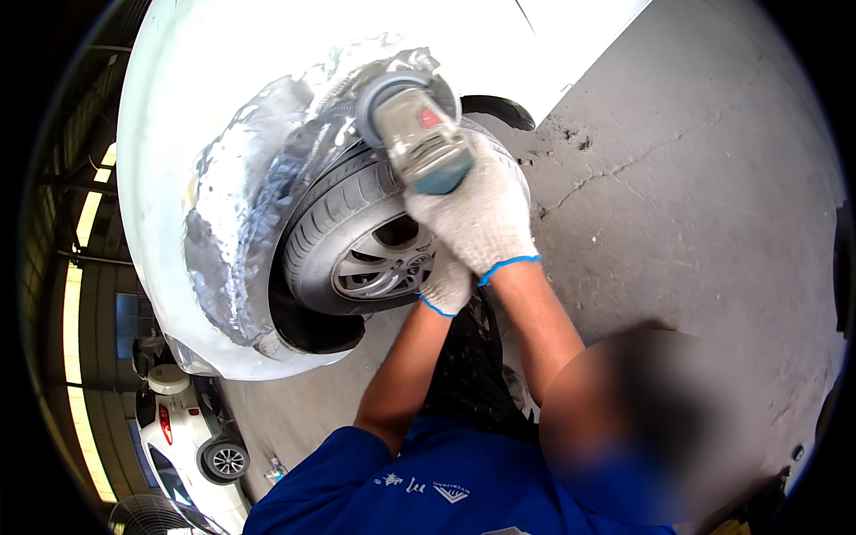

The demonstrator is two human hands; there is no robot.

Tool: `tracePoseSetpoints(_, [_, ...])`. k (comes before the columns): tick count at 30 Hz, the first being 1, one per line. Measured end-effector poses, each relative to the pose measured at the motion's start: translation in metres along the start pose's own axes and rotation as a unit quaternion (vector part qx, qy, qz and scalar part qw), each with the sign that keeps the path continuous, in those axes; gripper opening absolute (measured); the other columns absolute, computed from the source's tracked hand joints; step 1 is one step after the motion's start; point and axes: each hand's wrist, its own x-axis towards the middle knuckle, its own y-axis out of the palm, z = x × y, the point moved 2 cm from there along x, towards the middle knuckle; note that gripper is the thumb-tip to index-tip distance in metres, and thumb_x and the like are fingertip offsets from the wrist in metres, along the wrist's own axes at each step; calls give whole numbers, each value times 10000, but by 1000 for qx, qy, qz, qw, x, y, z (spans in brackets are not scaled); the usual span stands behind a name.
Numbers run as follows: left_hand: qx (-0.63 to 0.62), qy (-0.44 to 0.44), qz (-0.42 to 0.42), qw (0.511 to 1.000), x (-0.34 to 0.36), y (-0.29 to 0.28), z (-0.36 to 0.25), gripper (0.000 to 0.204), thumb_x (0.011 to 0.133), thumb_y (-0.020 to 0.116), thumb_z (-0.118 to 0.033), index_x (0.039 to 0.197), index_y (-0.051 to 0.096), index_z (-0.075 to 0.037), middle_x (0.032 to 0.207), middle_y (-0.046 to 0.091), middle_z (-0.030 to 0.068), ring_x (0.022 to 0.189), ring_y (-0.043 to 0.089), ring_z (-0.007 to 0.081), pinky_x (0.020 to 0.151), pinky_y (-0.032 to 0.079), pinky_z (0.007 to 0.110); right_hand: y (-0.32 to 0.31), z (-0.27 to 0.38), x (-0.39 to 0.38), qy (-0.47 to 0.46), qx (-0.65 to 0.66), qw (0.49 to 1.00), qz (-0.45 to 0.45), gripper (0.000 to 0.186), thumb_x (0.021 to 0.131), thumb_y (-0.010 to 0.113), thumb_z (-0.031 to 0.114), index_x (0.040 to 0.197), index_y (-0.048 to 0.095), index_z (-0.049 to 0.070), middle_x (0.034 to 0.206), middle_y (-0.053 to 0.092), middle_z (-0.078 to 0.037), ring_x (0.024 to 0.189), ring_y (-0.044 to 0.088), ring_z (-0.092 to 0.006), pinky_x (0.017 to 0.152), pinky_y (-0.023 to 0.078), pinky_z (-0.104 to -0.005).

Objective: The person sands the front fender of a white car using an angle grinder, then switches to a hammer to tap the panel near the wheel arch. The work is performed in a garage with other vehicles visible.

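My right hand (486, 214), in a white knit glove with a blue cuff, is closed round a handheld power sander (415, 125). This dusty tool has a round grey head, a red patch and a teal end. Its head lies over the upper edge of a car's wheel arch, beside bare shiny metal (234, 218) in the white body panel (165, 116). My left hand (446, 283), gloved the same way, reaches under the right one near the wheel; its fingers are hidden. The dusty tyre (325, 241) sits directly below the sander.
The grey concrete floor (687, 205) has a long crack and dark crumbs by the car. At lower left stand another white car (192, 446) and a round fan guard (147, 515). A small bottle (276, 468) is on the floor nearby.
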Motion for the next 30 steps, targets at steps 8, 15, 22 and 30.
tracePoseSetpoints(8, [-168, -16, 22, 985, -4, 12, -8, 769, 933, 675, -379, 1528, 317, -49, 1532, 422, 170, 1388, 443, 276, 1146, 367, 391, -6, 13, -1, -56, -67, 996, -8, 531, 710, 772, 303, 1090, 575, -13, 910, 702, -259, 905, 701, -416, 820, 565, -446])
tracePoseSetpoints(15, [-11, 52, -24, 998, 4, 7, -1, 629, 922, 698, -263, 1427, 442, 12, 1427, 536, 169, 1303, 525, 247, 1039, 460, 369, -17, 5, 15, -49, 13, 999, 12, 507, 682, 777, 324, 1013, 626, -29, 941, 704, -258, 935, 692, -409, 848, 554, -434])
tracePoseSetpoints(22, [23, 53, -136, 989, -26, 22, -39, 746, 684, 889, -233, 1291, 557, 48, 1224, 669, 192, 1119, 655, 268, 945, 519, 386, -19, 11, 13, -26, 41, 991, 124, 588, 652, 763, 302, 1133, 654, -18, 993, 724, -226, 960, 708, -367, 879, 550, -397])
tracePoseSetpoints(30, [117, -17, -35, 992, 9, 35, -34, 747, 654, 880, -230, 1296, 563, -15, 1182, 695, 116, 1117, 658, 236, 950, 509, 351, -27, -38, 28, 37, 135, 989, 48, 494, 710, 805, 188, 1130, 671, -34, 1043, 745, -110, 973, 689, -159, 873, 548, -318])
